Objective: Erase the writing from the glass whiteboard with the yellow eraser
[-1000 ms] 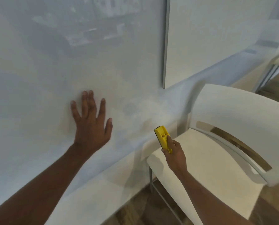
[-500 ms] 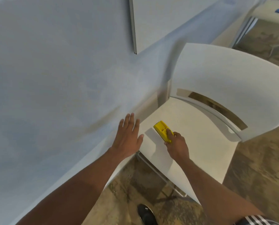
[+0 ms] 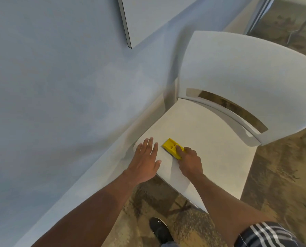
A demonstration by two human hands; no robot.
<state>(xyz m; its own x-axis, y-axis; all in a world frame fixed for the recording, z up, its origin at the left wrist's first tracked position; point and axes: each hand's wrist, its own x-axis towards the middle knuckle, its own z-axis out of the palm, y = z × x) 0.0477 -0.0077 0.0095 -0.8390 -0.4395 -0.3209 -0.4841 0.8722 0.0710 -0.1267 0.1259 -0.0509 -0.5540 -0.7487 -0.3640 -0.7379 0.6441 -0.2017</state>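
The yellow eraser [image 3: 171, 147] lies flat on the seat of a white chair [image 3: 202, 139], near the seat's left front corner. My right hand [image 3: 188, 162] grips its near end, fingers on top of it. My left hand [image 3: 146, 161] hovers open just left of the eraser, over the seat's corner, fingers spread and holding nothing. The glass whiteboard [image 3: 148, 15] shows only as a corner at the top, its dark edge running down the pale wall; no writing is visible on that part.
The pale wall [image 3: 50, 86] fills the left side, with a white baseboard below. The chair's curved backrest [image 3: 246, 77] rises at the right. My black shoe [image 3: 160, 229] stands on the mottled brown floor under the chair's front edge. A table leg shows top right.
My view has tilted down from the wall to the chair. My left hand came off the wall and dropped beside the seat. My right hand lowered the eraser onto the seat.
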